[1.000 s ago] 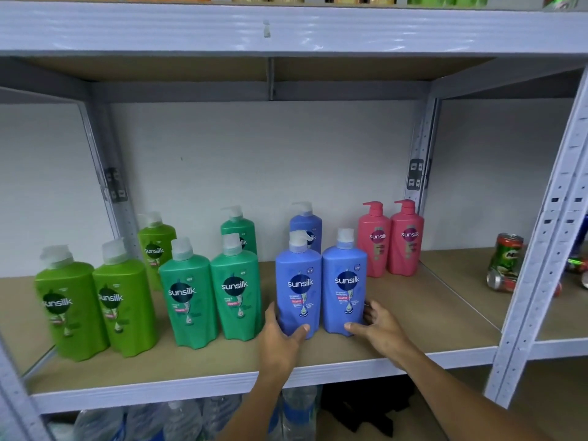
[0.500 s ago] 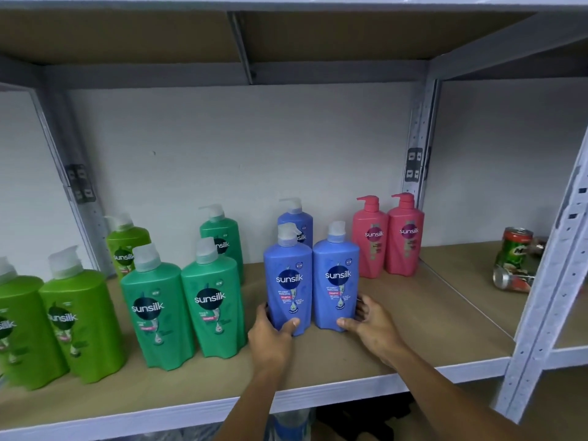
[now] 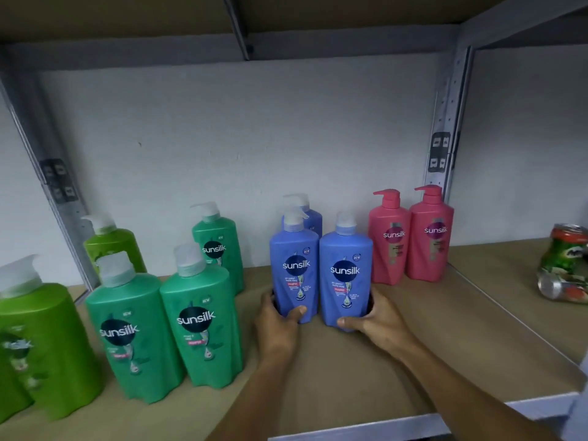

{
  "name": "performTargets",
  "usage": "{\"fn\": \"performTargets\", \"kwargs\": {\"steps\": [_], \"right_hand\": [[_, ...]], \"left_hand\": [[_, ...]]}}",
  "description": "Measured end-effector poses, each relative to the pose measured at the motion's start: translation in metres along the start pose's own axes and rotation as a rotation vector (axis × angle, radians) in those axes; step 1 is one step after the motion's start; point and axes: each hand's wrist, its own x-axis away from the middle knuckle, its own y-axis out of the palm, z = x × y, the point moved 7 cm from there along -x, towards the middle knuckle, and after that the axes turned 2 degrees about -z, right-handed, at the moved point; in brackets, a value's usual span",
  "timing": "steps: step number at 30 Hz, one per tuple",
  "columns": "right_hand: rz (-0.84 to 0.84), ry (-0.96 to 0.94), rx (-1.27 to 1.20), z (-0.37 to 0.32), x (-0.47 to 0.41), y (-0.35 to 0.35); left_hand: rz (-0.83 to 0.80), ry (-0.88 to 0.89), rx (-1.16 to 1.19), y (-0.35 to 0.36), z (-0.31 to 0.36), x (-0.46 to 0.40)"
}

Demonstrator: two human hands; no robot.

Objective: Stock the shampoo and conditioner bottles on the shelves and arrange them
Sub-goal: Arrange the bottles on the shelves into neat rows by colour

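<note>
Two blue Sunsilk bottles stand upright and touching near the middle of the shelf board [image 3: 413, 361], their long axes vertical and their printed labels facing the camera. The left blue bottle [image 3: 294, 265] and the right blue bottle [image 3: 346, 275] are smooth, glossy plastic with rounded shoulders, flat faces and pale pump caps whose spouts point left. The left hand [image 3: 278, 326] grips the base of the left one, thumb curled across its front and fingers wrapped behind out of sight. The right hand [image 3: 378, 319] holds the base of the right one the same way, thumb across the front low edge.

A third blue bottle [image 3: 310, 218] stands directly behind the left one, mostly hidden. Just right, a pair of pink bottles [image 3: 412, 240] with pink pumps stands side by side against the white back wall. To the left are teal-green bottles [image 3: 165, 332], two in front and one behind, then lime-green bottles [image 3: 41, 345] at the left edge, blurred.

The board is matte tan wood in a grey perforated metal frame [image 3: 445, 128]. Far right, green drink cans [image 3: 566, 265] sit blurred in the neighbouring bay.
</note>
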Motion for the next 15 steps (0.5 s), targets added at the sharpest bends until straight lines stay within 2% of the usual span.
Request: {"fn": "performTargets", "kwargs": {"steps": [5,12,15], "right_hand": [[-0.065,0.048,-0.026,0.005,-0.008,-0.004],[-0.148,0.006,-0.100,-0.002,-0.001,0.000],[-0.087,0.046,-0.186,0.000,-0.001,-0.022]], "left_hand": [[-0.019,-0.017,0.022,0.011,-0.008,-0.023],[-0.020,-0.021,0.026,0.014,-0.008,-0.028],[-0.016,-0.020,0.067,0.012,-0.006,-0.025]]}}
